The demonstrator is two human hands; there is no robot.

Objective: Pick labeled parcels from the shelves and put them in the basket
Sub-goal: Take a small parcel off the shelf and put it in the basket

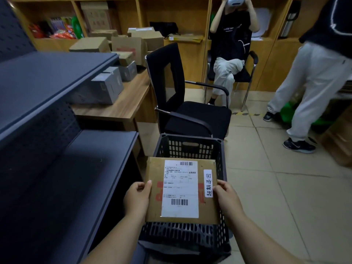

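Note:
A flat brown cardboard parcel (156, 210) with a white shipping label and a narrow handwritten sticker is held level over the black perforated basket (187, 145). My left hand (137, 199) grips its left edge, thumb on top. My right hand (227, 198) grips the right edge the same way. The parcel covers most of the basket's opening, so what lies inside the basket is hidden.
Dark grey shelves (80, 155) run along my left. A wooden desk (122, 105) carries grey and brown boxes. A black chair (190, 111) stands just behind the basket. One person sits at the back, and another person (308, 88) stands on the tiled floor at right.

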